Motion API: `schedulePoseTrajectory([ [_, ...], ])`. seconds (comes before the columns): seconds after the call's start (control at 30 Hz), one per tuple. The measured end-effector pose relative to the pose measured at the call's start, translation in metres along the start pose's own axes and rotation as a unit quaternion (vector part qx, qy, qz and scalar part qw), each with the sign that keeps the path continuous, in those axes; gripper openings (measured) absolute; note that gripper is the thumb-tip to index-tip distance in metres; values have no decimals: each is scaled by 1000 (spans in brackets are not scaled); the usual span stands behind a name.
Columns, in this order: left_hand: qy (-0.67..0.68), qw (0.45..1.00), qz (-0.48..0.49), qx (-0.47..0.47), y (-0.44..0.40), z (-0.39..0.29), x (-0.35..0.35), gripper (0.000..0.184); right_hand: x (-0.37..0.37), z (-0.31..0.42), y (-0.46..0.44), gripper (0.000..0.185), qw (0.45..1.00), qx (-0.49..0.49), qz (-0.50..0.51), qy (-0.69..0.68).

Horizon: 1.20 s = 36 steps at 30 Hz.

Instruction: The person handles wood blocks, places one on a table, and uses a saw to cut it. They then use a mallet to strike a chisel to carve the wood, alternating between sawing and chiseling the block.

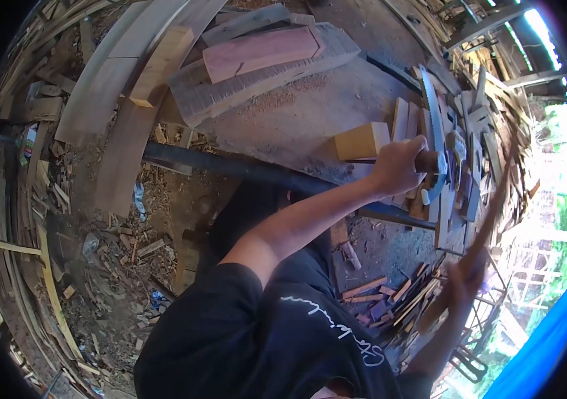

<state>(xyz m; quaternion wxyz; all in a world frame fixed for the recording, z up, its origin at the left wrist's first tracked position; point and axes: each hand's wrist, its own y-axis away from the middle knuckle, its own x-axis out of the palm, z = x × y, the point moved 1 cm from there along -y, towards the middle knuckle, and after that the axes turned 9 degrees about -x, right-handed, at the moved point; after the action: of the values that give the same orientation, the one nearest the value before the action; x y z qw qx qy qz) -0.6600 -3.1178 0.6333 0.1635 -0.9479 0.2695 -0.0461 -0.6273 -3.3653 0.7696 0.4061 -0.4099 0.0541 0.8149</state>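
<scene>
My left hand reaches across to the right side of the bench, its fingers wrapped around a brown round handle with a pale end; the tool's kind does not show. Just beyond it lies a handsaw, its toothed blade pointing away and a curved blue and white part near the hand. A yellowish wood block sits on the bench close to the left wrist. Lower right, my right hand is smeared by motion. It is closed on a long brown wooden strip, which slants upward and is also blurred.
A dusty workbench bears a thick rough beam and a reddish board. Long planks lean at the left. Wood scraps litter the ground. Several boards are piled at the right, near a blue tarp.
</scene>
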Motion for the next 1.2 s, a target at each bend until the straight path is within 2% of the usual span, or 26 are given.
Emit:
schedulePoseTrajectory([
  [0.07,-17,1000,-6,-5,-4,1,1,27,-13,18,2,70,990,26,-18,-137],
  [0.1,-16,1000,-9,-3,-6,0,1,27,-1,5,4,67,982,-31,-59,-179],
  [0.13,-15,1000,-3,-6,-6,-1,0,27,11,-7,6,72,992,100,-35,-73],
  [0.17,-16,1000,3,-7,-4,-2,-1,26,16,-17,8,72,992,98,-34,-75],
  [0.2,-18,1000,5,-4,-2,-2,0,26,20,-28,11,81,990,102,97,18],
  [0.23,-16,1000,-1,3,-3,0,3,26,21,-36,8,90,963,97,226,113],
  [0.33,-18,1000,-5,-7,-6,4,2,26,-21,-1,-2,85,997,24,43,56],
  [0.4,-16,1000,-1,-8,-8,3,4,26,-39,20,-9,78,986,21,28,-162],
  [0.43,-5,1000,5,-15,-9,3,5,27,-32,0,-9,74,966,-59,-36,-251],
  [0.47,4,1000,11,-23,-9,3,4,30,-23,-37,-11,72,984,-88,-34,-150],
  [0.5,4,1000,10,-21,-10,2,3,30,0,-29,-12,72,993,20,102,-52],
  [0.53,-19,1000,9,-23,-10,1,2,28,22,-20,-12,73,963,128,232,46],
  [0.57,-41,999,11,-23,-10,1,1,26,21,-26,-7,73,964,128,229,43],
  [0.63,-26,1000,-2,-12,-17,3,1,26,15,-38,-12,69,994,40,99,6],
  [0.67,-6,1000,-2,-14,-10,6,4,26,9,-3,-11,76,996,89,23,-19],
  [0.73,-8,1000,7,-27,-8,5,4,26,-19,10,-13,81,988,84,32,-128],
  [0.83,-2,999,16,-36,-12,4,4,28,6,-27,-11,81,988,112,-29,-104],
  [0.87,4,999,23,-41,-12,4,4,30,15,-36,-8,81,988,112,-30,-105],
  [0.9,3,999,27,-38,-9,4,4,30,25,-43,-5,85,993,49,105,2],
  [0.93,10,999,33,-38,-8,5,6,30,30,-45,-4,89,966,-18,235,111],
  [1.0,15,999,30,-43,-12,5,3,30,0,-40,-7,94,986,38,145,68],
  [1.03,7,999,18,-37,-13,4,1,29,1,2,-5,84,992,107,62,30],
  [1.07,0,1000,6,-30,-12,2,0,27,-11,1,-9,66,997,16,69,-10],
  [1.17,10,998,44,-43,-10,0,-1,27,6,13,-9,53,979,-13,-29,-200],
  [1.2,9,998,45,-43,-11,0,-3,27,15,7,-9,55,989,87,29,-113],
])
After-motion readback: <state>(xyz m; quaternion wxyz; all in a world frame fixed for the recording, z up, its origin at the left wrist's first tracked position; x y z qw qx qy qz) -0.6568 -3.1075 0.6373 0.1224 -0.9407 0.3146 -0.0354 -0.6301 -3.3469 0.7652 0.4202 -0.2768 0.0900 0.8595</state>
